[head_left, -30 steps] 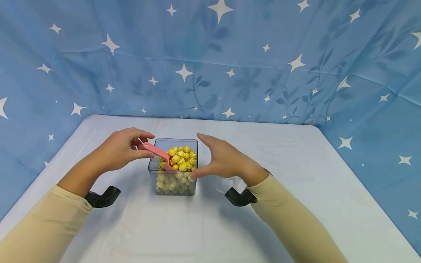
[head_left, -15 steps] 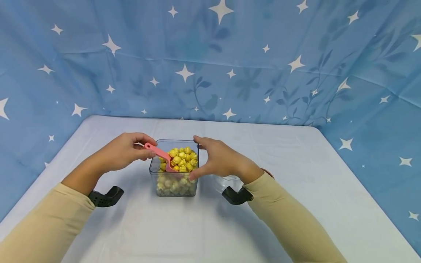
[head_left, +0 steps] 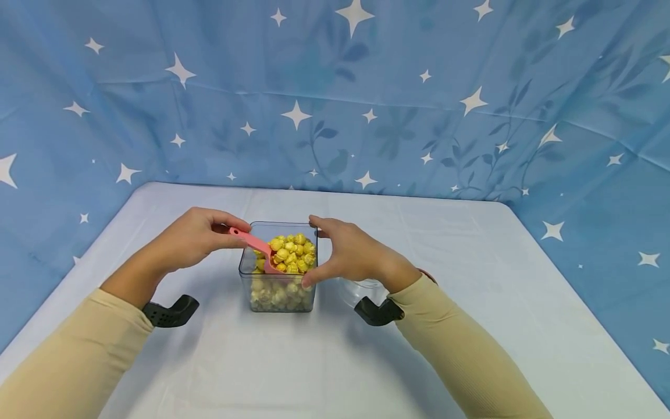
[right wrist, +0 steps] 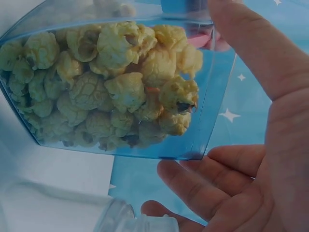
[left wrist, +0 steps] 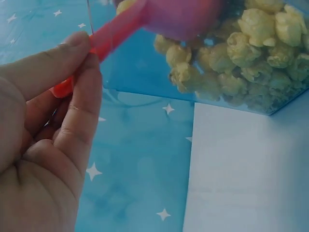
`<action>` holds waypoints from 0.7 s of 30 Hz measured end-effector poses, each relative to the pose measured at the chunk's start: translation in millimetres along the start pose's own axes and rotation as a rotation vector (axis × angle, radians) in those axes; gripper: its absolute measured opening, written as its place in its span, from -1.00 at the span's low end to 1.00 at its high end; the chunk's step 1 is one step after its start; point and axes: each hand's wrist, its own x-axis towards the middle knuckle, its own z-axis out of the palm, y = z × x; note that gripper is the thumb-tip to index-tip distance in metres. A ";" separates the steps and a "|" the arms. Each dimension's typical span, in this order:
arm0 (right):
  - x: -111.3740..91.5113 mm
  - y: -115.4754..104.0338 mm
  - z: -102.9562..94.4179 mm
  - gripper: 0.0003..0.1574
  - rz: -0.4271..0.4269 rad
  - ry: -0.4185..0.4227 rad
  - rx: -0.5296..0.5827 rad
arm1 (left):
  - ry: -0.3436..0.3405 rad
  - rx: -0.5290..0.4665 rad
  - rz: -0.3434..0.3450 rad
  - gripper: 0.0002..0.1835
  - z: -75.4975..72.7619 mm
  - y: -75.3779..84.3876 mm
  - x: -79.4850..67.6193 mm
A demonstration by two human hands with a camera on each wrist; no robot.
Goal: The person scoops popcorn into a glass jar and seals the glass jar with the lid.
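Note:
A clear square container [head_left: 277,275] stands on the table, filled partway with yellow popcorn [head_left: 293,254]. Dipping into the popcorn is a pink scoop [head_left: 253,241], its handle slanting out over the container's left rim. My left hand [head_left: 191,237] pinches that handle between thumb and fingers, as the left wrist view shows close up. From the right, my right hand [head_left: 356,250] spans the container, thumb at the near corner and fingers at the far one. In the right wrist view, the thumb lies along the wall and the fingertips reach its other edge.
A clear jar [right wrist: 104,212] is on the table just right of the container, partly hidden beneath my right wrist in the head view. The table has a white cloth [head_left: 251,361]. Behind it hangs a blue curtain [head_left: 335,87] with white stars.
My right hand has moved slightly left, up to the container's side. My left fingers have come together on the scoop's handle. The container and popcorn stay about where they were.

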 end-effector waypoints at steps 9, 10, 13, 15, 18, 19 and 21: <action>-0.1 0.1 -0.1 0.47 0.000 0.013 0.009 | 0.022 -0.115 -0.046 -0.50 -3.6 -13.5 -2.0; 0.1 -0.1 -0.3 0.47 0.001 0.012 0.010 | 0.022 -0.127 -0.049 -0.50 -4.2 -14.4 -2.3; 0.8 -0.7 -0.5 0.47 0.003 0.013 0.010 | 0.030 -0.135 -0.050 -0.50 -6.3 -16.1 -3.9; 1.5 -0.8 -0.6 0.47 0.002 0.014 0.010 | 0.039 -0.135 -0.047 -0.51 -7.9 -17.0 -4.5; 2.5 -0.5 -0.6 0.47 0.005 0.015 0.014 | 0.048 -0.131 -0.048 -0.51 -10.3 -18.2 -5.0; 2.7 -0.4 -0.6 0.47 0.006 0.015 0.014 | 0.050 -0.131 -0.049 -0.51 -11.0 -18.7 -5.1; 3.3 0.0 -0.6 0.48 0.009 0.016 0.015 | 0.048 -0.134 -0.050 -0.51 -12.2 -20.1 -5.1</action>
